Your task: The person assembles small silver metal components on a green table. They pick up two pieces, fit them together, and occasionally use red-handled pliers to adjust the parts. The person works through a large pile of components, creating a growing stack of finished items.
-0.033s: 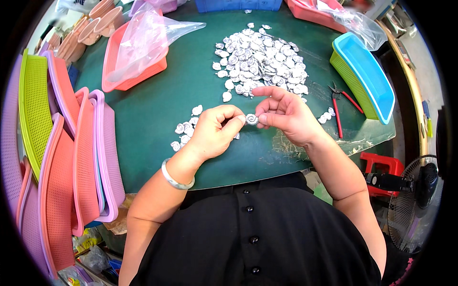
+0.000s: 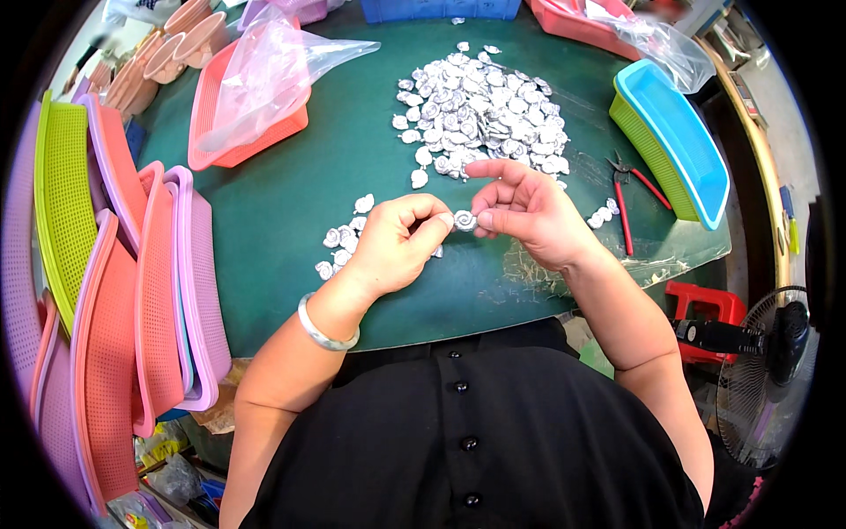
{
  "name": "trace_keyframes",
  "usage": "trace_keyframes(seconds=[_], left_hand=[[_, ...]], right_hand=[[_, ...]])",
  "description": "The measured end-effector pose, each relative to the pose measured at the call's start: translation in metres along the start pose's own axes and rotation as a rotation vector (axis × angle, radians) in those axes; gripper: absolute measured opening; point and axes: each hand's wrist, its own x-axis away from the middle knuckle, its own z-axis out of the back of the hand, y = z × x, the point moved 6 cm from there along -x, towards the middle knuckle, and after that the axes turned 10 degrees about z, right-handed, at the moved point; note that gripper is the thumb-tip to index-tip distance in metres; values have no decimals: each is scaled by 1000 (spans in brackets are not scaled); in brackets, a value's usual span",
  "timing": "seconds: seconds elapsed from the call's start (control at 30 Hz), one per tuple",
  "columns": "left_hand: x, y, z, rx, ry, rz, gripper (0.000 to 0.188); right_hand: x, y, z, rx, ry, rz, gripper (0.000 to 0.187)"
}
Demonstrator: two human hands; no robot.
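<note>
Between my two hands, above the near part of the table, is a small grey-and-white spiral, rose-shaped piece [image 2: 464, 220]. My left hand [image 2: 401, 242] pinches its left edge between thumb and fingertips. On its right edge, the thumb and a finger of my right hand [image 2: 533, 216] close, while the index finger stretches out above. A small group of similar pieces [image 2: 333, 238] lies beside my left hand and is partly hidden by it. Beyond my hands rises a large heap of the same pieces [image 2: 485, 110].
Red-handled pliers [image 2: 624, 212] and a few pieces [image 2: 604, 213] lie right on the green table [image 2: 264, 300]. A blue-and-green basket [image 2: 674, 145] stands beyond. Far left is a pink basket [image 2: 207, 115] with a plastic bag [image 2: 264, 84]. Stacked baskets [image 2: 110, 353] line the left; a fan [image 2: 762, 379] stands right.
</note>
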Motion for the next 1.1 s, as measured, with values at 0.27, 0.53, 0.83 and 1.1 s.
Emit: trace_keyframes(seconds=[0.27, 0.53, 0.83, 1.1], left_hand=[[0, -1, 2, 20, -36, 17, 15], [2, 6, -1, -54, 8, -52, 11], [3, 9, -1, -204, 15, -140, 8], [10, 23, -7, -732, 90, -374, 10]], right_hand=[[5, -14, -10, 283, -44, 309, 47], [6, -27, 11, 1270, 38, 516, 44], [12, -18, 13, 1253, -74, 437, 47], [14, -15, 8, 1269, -72, 490, 46]])
